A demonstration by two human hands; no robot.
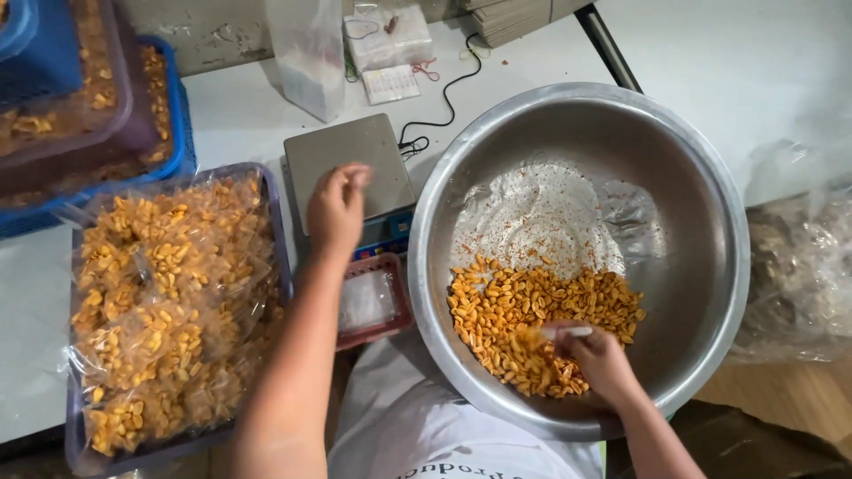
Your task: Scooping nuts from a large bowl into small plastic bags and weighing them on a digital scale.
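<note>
Your right hand (603, 359) grips a small scoop (557, 333) in the nuts (532, 310) at the bowl's (710, 160) near side, while your left hand (337, 208), fingers loosely bunched and holding nothing visible, hovers over the scale (342, 155).

A heap of orange-yellow seasoned peanuts (532, 324) lies in the near part of a large, round steel bowl (701, 239), whose bare far side is dusted with reddish specks. A small white scoop (568, 332) lies half-buried in the heap. A grey, flat-topped digital scale (346, 164) sits just left of the bowl.
</note>
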